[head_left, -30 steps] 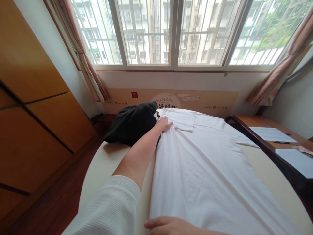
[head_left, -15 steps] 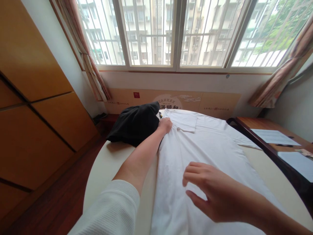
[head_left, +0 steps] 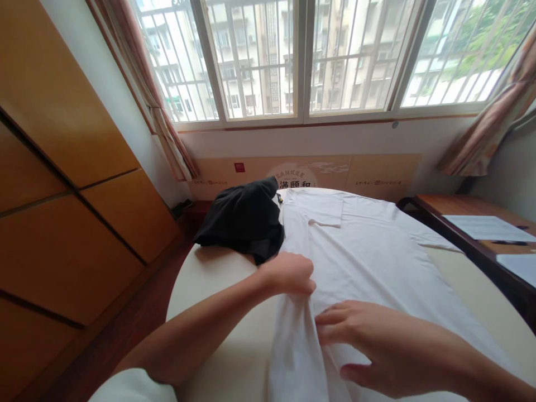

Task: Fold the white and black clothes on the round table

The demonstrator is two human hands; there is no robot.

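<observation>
Bedroom corner, barred window (head_left: 301, 56) along the far wall, curtains (head_left: 167, 134) pulled to both sides, wooden wardrobe (head_left: 62, 195) down the left. Round cream table (head_left: 226, 335) fills the middle. White shirt (head_left: 377, 251) lies spread flat on it, collar end toward the window, hem end toward the camera, one sleeve (head_left: 431, 240) sticking out to the right. Left hand (head_left: 288, 272) is at the shirt's left edge about halfway down: fingers curled closed, pinching a bunch of the fabric, which hangs from the grip in a narrow gathered fold running toward the camera. Right hand (head_left: 377, 346) is just beside that fold, on the shirt body: palm down, fingers spread and loose, fingertips touching the cloth, nothing gripped. The two hands are near each other but not touching. Black garment (head_left: 245, 218) sits crumpled at the far left of the table, touching the shirt's upper left edge, well clear of both hands. Printed cardboard panel (head_left: 377, 170) leans on the wall under the window, behind the table. Dark wooden desk (head_left: 469, 209) to the right, with paper sheets (head_left: 486, 228) and a pen (head_left: 508, 242) on it.
</observation>
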